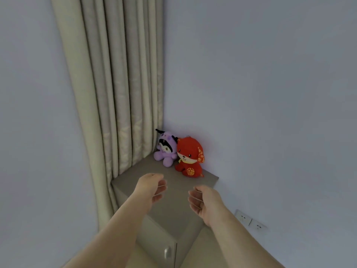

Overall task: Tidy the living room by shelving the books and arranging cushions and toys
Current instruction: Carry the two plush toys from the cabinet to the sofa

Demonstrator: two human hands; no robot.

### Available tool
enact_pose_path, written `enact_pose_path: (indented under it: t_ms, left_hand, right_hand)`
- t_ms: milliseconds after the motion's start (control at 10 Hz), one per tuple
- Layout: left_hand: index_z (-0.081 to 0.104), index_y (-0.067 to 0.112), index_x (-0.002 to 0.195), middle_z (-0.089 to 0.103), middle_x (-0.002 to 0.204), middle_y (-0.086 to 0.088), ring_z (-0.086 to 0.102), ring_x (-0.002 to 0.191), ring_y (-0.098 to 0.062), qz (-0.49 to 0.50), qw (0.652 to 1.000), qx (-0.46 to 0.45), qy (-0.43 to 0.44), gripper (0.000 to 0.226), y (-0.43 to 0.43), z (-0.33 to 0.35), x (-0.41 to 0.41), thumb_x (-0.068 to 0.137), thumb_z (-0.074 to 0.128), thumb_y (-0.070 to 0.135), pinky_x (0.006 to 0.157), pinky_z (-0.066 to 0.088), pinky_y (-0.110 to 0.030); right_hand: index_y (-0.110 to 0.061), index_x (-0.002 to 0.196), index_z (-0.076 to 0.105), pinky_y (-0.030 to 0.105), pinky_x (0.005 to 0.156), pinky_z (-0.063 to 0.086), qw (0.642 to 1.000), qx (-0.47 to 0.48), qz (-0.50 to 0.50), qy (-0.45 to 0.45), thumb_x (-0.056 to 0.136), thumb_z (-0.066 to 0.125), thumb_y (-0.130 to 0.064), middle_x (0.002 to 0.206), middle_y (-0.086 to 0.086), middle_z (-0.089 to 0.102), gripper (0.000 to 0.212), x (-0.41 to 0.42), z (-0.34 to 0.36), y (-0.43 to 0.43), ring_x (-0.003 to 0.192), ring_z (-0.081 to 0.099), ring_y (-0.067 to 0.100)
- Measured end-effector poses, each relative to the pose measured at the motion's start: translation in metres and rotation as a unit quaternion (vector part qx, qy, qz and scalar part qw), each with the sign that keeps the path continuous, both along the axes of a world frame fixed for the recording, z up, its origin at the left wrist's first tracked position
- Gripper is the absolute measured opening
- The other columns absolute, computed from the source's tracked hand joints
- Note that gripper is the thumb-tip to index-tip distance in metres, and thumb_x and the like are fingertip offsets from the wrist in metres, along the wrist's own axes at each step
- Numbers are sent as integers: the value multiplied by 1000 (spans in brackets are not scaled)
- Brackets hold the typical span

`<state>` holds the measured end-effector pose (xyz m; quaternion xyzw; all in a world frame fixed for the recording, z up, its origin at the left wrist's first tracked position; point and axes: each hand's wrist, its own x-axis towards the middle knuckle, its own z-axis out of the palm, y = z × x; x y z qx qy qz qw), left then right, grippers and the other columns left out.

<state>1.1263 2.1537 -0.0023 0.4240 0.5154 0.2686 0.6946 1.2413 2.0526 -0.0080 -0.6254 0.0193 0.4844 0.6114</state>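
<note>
A: Hands first?
B: Left hand [152, 188] and right hand [204, 203] both hover above the cabinet top [173, 211]; palms face each other; fingers loosely curled, nothing held; slightly blurred.
A: Toys?
B: Purple plush toy [167, 149] and red plush dog [190, 157] sit upright at the back of the cabinet top, in the corner, touching side by side; both well apart from the hands.
A: Surface, room?
B: Grey-beige top, flat; beige curtain [116, 84] hangs to its left, just beside the purple toy; pale wall [270, 93] on the right; two wall sockets [251, 222] low down.
A: Anything unclear?
B: Yellow character on the dog's belly too small to read; cabinet base cut off by the lower edge.
A: Containers?
B: Cabinet door shut, silver handle [167, 252] showing; contents hidden.
</note>
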Motion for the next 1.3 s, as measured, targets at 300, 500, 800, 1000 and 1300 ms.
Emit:
enact_pose_path:
  t_ms: [300, 500, 800, 1000, 1300]
  left_hand:
    - [50, 17, 73, 53, 63, 1, 51, 52, -9, -77, 995, 28, 56, 19, 155, -6, 112, 92, 53, 14, 48, 37, -20]
    - [54, 10, 86, 51, 60, -4, 46, 51, -16, -68, 990, 20, 118, 3, 219, -35, 169, 87, 55, 7, 52, 35, -19]
    - [45, 10, 65, 44, 59, -9, 43, 56, -20, -10, 983, 6, 184, 23, 282, -73, 260, 80, 61, 13, 56, 33, -28]
    - [58, 1, 82, 53, 62, -6, 53, 64, -22, 37, 974, 21, 221, 34, 306, -85, 304, 95, 51, 32, 62, 42, -27]
    - [52, -1, 124, 61, 120, -20, 58, 96, -29, 24, 940, -10, 339, 35, 329, -116, 297, 94, 44, 13, 91, 51, -43]
  right_hand:
    - [-10, 80, 54, 24, 48, 43, 999, -26, -43, -8, 91, 50, -9, 69, 6, 59, 12, 109, -10, 141, 55, 53, 17]
    - [-5, 87, 51, 25, 53, 39, 992, -99, -50, -56, 92, 48, -9, 70, 8, 49, 7, 171, -50, 206, 59, 46, 19]
    - [-15, 147, 22, 49, 102, 41, 970, -175, 96, -137, 81, 70, -27, 141, 18, 39, 82, 251, -105, 276, 123, 45, 38]
    - [-23, 136, 36, 49, 98, 46, 977, -121, 149, -95, 78, 72, -35, 131, 7, 51, 70, 282, -117, 296, 114, 53, 30]
    - [-24, 133, 44, 48, 92, 50, 954, -132, 217, -159, 72, 74, -43, 126, 7, 53, 71, 301, -118, 301, 111, 55, 29]
